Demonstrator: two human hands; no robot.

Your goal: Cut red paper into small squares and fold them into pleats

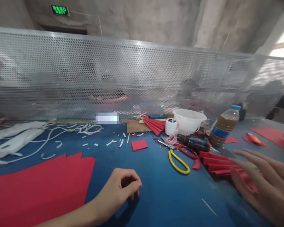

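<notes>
Blue worktop (160, 192) is shared by a loosely curled left hand (118, 189) and a right hand (267, 186) spread over pleated red paper (219, 165), crushable if pressed.

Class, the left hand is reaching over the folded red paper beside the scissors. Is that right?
No, it is the right hand, not the left, that is reaching over the folded red paper beside the scissors, as the head view shows.
</notes>
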